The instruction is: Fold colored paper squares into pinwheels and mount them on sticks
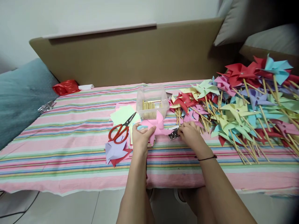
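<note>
My left hand (143,136) pinches a pink paper pinwheel (158,125) by its left side, thumb on top. My right hand (190,132) is at a small bag of metal pins (174,134), its fingers bunched together at the bag's right edge. Whether a pin is between those fingers is hidden. Red-handled scissors (119,132) lie left of my left hand, on a stack of coloured paper squares (122,114). Below them is a folded lilac paper pinwheel (115,151) over a red one. Behind the pink pinwheel stands a clear plastic box (153,115) with short wooden sticks (151,105).
A large heap of finished pinwheels on sticks (238,110) spreads over the right side. A striped cloth (70,140) covers the surface. At the far left lie a red plastic bag (66,87), a white roll (86,87) and a teal cushion (23,96). A brown backrest (130,59) rises behind.
</note>
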Demonstrator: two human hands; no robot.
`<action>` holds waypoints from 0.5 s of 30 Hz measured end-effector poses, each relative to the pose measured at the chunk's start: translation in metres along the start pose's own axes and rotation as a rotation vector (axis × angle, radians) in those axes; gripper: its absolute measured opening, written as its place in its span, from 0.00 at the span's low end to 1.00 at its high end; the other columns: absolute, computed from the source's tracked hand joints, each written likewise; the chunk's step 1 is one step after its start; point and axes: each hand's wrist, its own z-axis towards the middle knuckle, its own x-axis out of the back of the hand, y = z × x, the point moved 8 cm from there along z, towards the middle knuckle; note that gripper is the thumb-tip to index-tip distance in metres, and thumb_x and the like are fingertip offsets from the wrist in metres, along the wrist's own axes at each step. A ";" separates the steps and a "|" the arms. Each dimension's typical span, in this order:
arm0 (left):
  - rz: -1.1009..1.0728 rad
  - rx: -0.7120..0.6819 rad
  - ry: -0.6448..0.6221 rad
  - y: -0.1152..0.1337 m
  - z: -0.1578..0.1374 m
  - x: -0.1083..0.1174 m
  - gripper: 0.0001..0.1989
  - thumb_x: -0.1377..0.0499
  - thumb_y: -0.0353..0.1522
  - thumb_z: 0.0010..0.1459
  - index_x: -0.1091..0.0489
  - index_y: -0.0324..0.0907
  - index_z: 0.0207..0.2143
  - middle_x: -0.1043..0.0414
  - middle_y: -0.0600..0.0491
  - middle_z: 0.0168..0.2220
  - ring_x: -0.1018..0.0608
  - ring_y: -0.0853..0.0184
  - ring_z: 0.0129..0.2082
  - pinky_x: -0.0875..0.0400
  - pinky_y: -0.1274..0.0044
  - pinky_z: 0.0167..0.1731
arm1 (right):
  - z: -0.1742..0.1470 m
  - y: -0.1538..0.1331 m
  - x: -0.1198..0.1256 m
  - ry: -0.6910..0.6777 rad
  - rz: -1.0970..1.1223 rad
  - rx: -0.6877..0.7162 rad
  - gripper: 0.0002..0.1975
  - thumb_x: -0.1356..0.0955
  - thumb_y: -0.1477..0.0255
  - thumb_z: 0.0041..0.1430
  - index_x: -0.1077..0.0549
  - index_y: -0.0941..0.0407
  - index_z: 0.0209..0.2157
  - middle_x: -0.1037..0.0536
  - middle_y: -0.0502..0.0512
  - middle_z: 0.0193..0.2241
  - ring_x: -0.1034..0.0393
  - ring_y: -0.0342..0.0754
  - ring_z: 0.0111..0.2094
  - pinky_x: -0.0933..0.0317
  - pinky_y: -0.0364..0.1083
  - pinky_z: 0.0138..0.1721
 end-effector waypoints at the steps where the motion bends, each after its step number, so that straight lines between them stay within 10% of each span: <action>1: 0.000 0.000 0.001 0.000 0.000 0.000 0.36 0.30 0.33 0.35 0.46 0.42 0.45 0.27 0.56 0.22 0.29 0.69 0.12 0.36 0.80 0.12 | 0.000 0.000 0.000 0.000 0.000 -0.003 0.11 0.36 0.77 0.57 0.23 0.56 0.27 0.26 0.59 0.35 0.42 0.55 0.42 0.56 0.50 0.35; 15: 0.055 0.054 0.017 -0.004 0.000 0.000 0.37 0.30 0.34 0.36 0.46 0.44 0.47 0.26 0.55 0.24 0.32 0.71 0.10 0.39 0.81 0.09 | 0.000 -0.005 -0.003 -0.014 -0.058 -0.016 0.10 0.35 0.74 0.57 0.22 0.57 0.26 0.25 0.60 0.36 0.40 0.59 0.43 0.51 0.52 0.37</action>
